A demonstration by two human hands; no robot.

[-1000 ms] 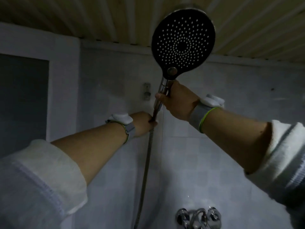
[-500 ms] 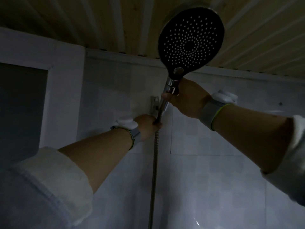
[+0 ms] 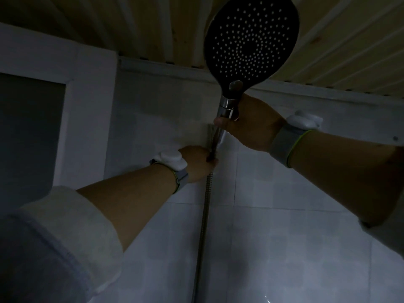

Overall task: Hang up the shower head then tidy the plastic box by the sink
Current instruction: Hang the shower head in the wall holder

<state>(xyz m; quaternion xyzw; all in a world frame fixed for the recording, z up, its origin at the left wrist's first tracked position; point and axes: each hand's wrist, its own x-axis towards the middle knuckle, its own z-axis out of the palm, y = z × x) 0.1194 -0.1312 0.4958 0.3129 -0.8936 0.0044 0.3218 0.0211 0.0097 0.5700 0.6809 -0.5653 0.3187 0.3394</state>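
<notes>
Closest to the camera are two rolled-up pale sleeves, one bottom left (image 3: 54, 243) and one at the right edge (image 3: 389, 232), with both bare forearms reaching up and away. Each wrist has a grey band with a white puck-like thing on it, left wrist (image 3: 172, 162) and right wrist (image 3: 299, 127).

Further out, the right hand (image 3: 251, 123) is wrapped round the chrome handle of the shower head (image 3: 251, 40), thumb across the front, holding it upright so the big round black face with its white nozzle dots looks back at the camera. So the shower head is up high, right under the wooden slat ceiling (image 3: 349, 40), not clearly seated in anything.

The left hand (image 3: 199, 162) is lower, fingers curled round the bottom end of the handle where the metal hose (image 3: 203, 226) starts. The hose hangs straight down from there.

Right behind the handle there's a small metal wall bracket (image 3: 210, 133) on the white tiled wall (image 3: 284, 237); can't tell if the handle touches it. Far left is a dark panel in a white frame (image 3: 28, 132). It's really dim.
</notes>
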